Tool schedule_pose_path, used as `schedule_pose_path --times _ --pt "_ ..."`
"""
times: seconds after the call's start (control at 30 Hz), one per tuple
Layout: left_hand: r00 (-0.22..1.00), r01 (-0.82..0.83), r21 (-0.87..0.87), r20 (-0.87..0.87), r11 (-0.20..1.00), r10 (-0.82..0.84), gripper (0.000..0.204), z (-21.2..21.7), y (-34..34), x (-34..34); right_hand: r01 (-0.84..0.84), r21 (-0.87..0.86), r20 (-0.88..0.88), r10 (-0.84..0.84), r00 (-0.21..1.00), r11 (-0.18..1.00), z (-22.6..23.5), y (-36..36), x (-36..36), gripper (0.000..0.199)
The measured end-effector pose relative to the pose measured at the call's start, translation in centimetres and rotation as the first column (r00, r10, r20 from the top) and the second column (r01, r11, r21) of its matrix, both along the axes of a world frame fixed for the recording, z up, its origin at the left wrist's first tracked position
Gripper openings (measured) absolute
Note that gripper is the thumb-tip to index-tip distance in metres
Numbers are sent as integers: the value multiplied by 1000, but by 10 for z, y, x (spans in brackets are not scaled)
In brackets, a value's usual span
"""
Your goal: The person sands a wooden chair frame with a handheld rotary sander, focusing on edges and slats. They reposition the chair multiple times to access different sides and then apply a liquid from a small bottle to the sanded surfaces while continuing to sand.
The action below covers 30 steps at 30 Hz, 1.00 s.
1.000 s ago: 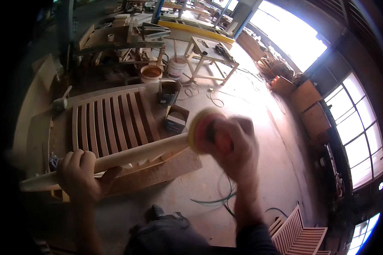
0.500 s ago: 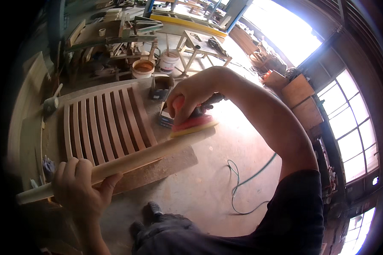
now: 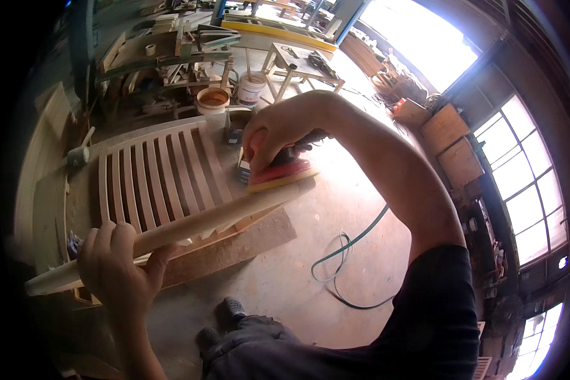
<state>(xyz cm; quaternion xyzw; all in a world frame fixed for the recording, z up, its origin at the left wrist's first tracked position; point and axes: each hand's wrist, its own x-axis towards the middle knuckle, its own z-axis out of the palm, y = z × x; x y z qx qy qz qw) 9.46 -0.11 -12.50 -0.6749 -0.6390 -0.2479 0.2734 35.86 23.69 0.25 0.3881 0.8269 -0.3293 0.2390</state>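
A long pale wooden rail (image 3: 202, 223), part of a wooden frame, runs slanting from the lower left to the centre. My left hand (image 3: 117, 263) is wrapped round its left part, thumb on the near side. In my right hand (image 3: 275, 130) is a red power sander (image 3: 284, 170), gripped by its top. The sander's yellowish pad rests on the rail close to its right end. Beyond the rail lies a slatted wooden panel (image 3: 161, 168) with several parallel slats. A brown board (image 3: 234, 247) shows under the rail on the near side.
A mallet (image 3: 78, 156) lies left of the slats. Behind them stand a bucket of brown liquid (image 3: 213, 100), a white bucket (image 3: 251, 88) and a small worktable (image 3: 304, 63). A green hose (image 3: 354, 244) loops on the floor at right. My shoes (image 3: 234, 308) are below.
The sander has shifted slightly left along the rail with my right hand. The rail's right end sits a little higher and further left. The green hose has moved left on the floor.
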Motion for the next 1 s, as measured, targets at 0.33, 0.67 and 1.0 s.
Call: schedule_pose_path --times 0.33,0.67,1.0 --pt "997 74 113 -20 991 -73 66 -14 0 -14 326 879 -421 246 873 348 -50 -148 62 44" --pt "990 137 57 28 989 -139 65 -3 6 -10 717 674 -735 257 628 177 -278 -168 67 39" --pt "996 74 -29 -51 997 -76 52 2 -51 -52 608 174 -804 -245 542 775 -395 -241 6 33"
